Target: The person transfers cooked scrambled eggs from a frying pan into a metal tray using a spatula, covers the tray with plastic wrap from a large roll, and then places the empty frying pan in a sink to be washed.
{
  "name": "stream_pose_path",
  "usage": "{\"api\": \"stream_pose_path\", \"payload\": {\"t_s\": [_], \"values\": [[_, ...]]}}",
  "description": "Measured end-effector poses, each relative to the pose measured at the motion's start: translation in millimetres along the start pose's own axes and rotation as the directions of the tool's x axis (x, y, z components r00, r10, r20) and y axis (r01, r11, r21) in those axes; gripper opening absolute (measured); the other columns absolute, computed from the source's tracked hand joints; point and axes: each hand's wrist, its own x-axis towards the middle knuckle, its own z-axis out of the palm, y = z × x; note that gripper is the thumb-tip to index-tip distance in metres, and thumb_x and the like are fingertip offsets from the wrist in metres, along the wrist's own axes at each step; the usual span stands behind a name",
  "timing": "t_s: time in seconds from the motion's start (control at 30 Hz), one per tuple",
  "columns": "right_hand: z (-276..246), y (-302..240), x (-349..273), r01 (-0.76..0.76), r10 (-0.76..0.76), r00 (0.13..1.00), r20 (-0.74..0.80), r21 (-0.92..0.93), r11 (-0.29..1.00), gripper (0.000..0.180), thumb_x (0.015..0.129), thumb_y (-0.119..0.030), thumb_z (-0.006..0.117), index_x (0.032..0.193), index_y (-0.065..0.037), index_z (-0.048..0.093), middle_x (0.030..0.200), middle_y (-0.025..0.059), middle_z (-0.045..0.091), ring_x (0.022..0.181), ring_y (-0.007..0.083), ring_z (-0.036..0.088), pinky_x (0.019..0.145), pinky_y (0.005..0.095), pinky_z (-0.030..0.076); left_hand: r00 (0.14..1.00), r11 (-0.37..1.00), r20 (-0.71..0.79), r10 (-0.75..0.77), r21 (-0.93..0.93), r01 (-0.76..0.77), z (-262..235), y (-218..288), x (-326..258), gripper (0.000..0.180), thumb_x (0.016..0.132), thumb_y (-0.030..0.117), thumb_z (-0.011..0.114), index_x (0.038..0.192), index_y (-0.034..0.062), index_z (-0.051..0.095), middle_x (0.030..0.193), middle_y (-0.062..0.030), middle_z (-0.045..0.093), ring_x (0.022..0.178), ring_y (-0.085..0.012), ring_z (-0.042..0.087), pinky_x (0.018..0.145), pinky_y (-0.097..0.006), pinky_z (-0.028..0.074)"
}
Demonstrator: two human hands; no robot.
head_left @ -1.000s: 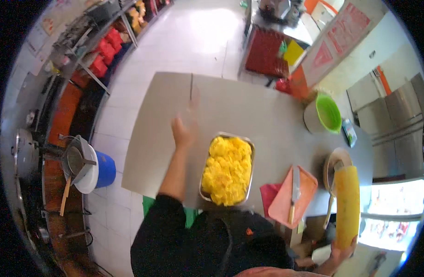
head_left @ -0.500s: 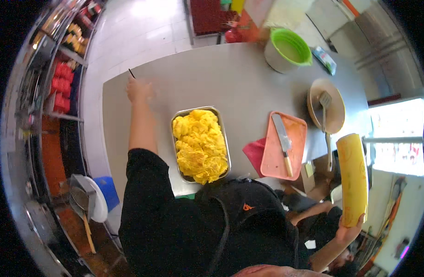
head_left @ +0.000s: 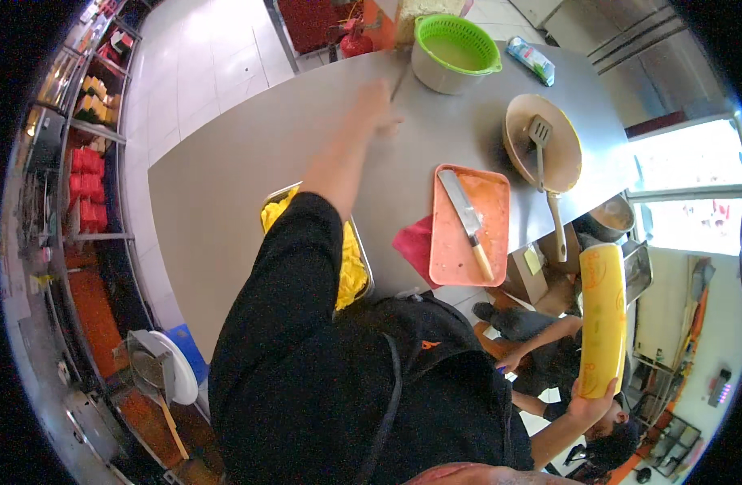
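Note:
Upright at my right side stands a big yellow roll (head_left: 603, 323), which looks like plastic film; my right hand (head_left: 594, 406) is closed around its lower end. My left arm stretches over the table, and my left hand (head_left: 375, 109) is smeared by motion. A thin dark stick (head_left: 400, 81) shows at its fingers. Beneath my left sleeve lies a metal tray (head_left: 369, 284) of yellow scrambled egg (head_left: 352, 271), partly covered by the arm. To its right is an orange tray (head_left: 492, 194) bearing a knife (head_left: 465, 210) with a pale handle.
A pink cloth (head_left: 414, 246) lies under the orange tray's left edge. Farther off are a pan (head_left: 569, 153) with a slotted spatula (head_left: 540, 133), a green colander (head_left: 451, 50) in a pale bucket, and a blue-white packet (head_left: 532, 61). Another person (head_left: 540, 335) is low at the right.
My left hand has swept rightward across the table, and its arm now covers part of the egg tray. The view has shifted a little. The roll stays in my right hand.

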Motion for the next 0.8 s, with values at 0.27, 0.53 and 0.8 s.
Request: {"api": "stream_pose_path", "payload": {"t_s": [0.27,0.53,0.8], "values": [[-9,-5,1,-0.150,0.119,0.963,0.243,0.113,0.982,0.041,0.089,-0.042,0.050,0.117,-0.013,0.053,0.110,0.0054,0.060,0.094,0.0250,0.059,0.065,0.0395,0.051,0.966,0.960,-0.187,-0.179,-0.250,0.129,-34,-11,-61,0.099,0.060,0.045,0.077,0.134,-0.0007,0.031,0.129,-0.0214,0.044,0.121,-0.0359,0.040,0.102,-0.040,0.033],[55,-20,-15,-0.094,0.103,0.979,0.177,-0.058,0.994,0.042,0.092,-0.039,0.047,0.122,-0.010,0.047,0.118,0.0074,0.055,0.100,0.0252,0.054,0.073,0.0416,0.048,0.560,0.571,-0.168,-0.811,-0.431,0.698,-55,-199,-340,0.043,0.090,0.039,0.046,0.108,0.0009,0.054,0.093,-0.0141,0.062,0.088,-0.0259,0.061,0.075,-0.040,0.049],[127,-23,6,0.045,0.023,0.703,0.711,-0.077,0.996,0.038,0.094,-0.034,0.044,0.119,-0.006,0.049,0.113,0.0118,0.059,0.100,0.0269,0.058,0.083,0.0437,0.046,0.691,-0.230,0.482,-0.539,-0.873,0.429,6,-143,-423,0.047,0.094,0.037,0.038,0.113,-0.0037,0.052,0.100,-0.0118,0.061,0.087,-0.0205,0.058,0.080,-0.035,0.047]]}}
